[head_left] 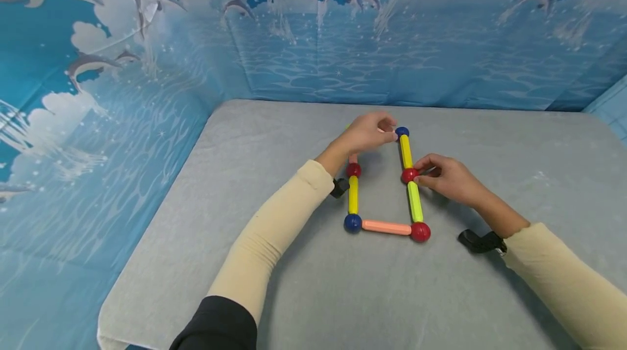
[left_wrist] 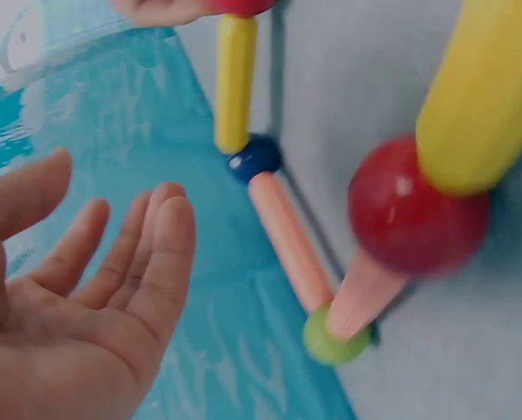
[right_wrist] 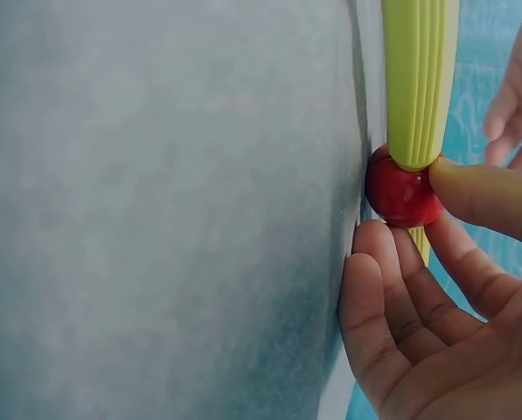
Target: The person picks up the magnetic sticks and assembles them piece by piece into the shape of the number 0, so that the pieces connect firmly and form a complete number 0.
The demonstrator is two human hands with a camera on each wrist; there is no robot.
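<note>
On the table, sticks and balls are joined into a closed loop. My right hand [head_left: 448,178] pinches the red ball [head_left: 409,176] midway along its right side, thumb and fingers against it. A yellow stick [head_left: 406,151] runs from there to the far blue ball [head_left: 402,131], a yellow-green stick [head_left: 415,202] to the near red ball [head_left: 420,232]. My left hand [head_left: 369,133] hovers beside the far blue ball; the left wrist view shows its fingers extended and holding nothing. Past them, a pink stick [left_wrist: 289,241] joins that blue ball to a green ball [left_wrist: 335,339], largely hidden from the head view.
An orange stick [head_left: 387,227] forms the near side, ending at a blue ball [head_left: 352,223]. Up the left side are a yellow stick [head_left: 353,195] and another red ball [head_left: 354,170]. A blue dolphin-print cloth [head_left: 313,50] hangs behind the grey table [head_left: 220,176].
</note>
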